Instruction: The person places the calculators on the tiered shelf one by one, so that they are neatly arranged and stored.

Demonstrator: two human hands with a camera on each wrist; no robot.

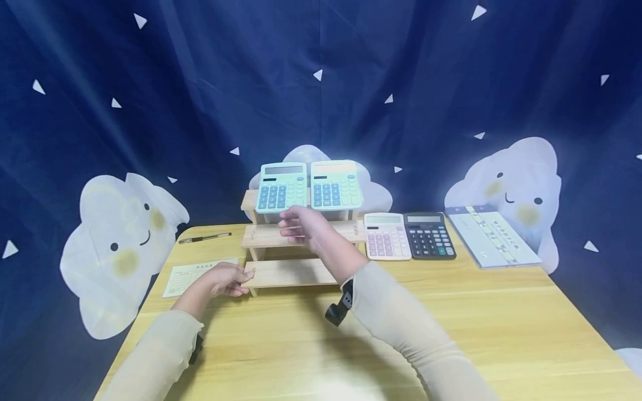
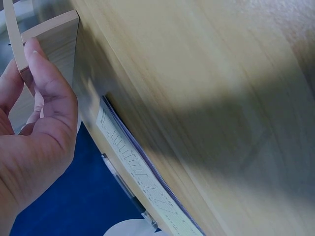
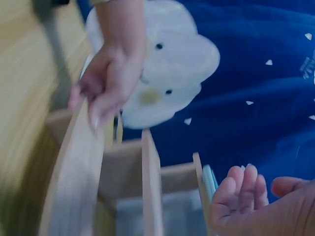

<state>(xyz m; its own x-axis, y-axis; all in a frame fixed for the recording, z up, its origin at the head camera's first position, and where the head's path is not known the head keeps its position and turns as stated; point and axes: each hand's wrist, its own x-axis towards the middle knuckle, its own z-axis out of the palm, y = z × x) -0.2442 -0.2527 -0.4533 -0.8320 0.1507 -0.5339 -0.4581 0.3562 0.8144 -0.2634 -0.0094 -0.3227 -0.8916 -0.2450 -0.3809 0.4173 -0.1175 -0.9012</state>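
Note:
A three-tier wooden stand (image 1: pixel 296 273) holds two light green calculators, a left one (image 1: pixel 282 187) and a right one (image 1: pixel 336 185), leaning side by side on its top tier. My left hand (image 1: pixel 227 279) pinches the left end of the lowest board (image 2: pixel 16 37), thumb above and fingers underneath. Just below the left calculator is my right hand (image 1: pixel 311 227), its fingers relaxed and slightly bent, holding nothing. In the right wrist view these fingers (image 3: pixel 249 189) are close to the top tier; whether they touch the calculator's lower edge I cannot tell.
Right of the stand lie a white-and-pink calculator (image 1: pixel 387 238) and a black calculator (image 1: pixel 430 236). Farther right is a flat grey-white box or folder (image 1: pixel 491 236). On the left, a pen (image 1: pixel 204 238) lies behind a printed paper pad (image 1: pixel 188 275). A dark blue curtain (image 1: pixel 321 111) hangs behind.

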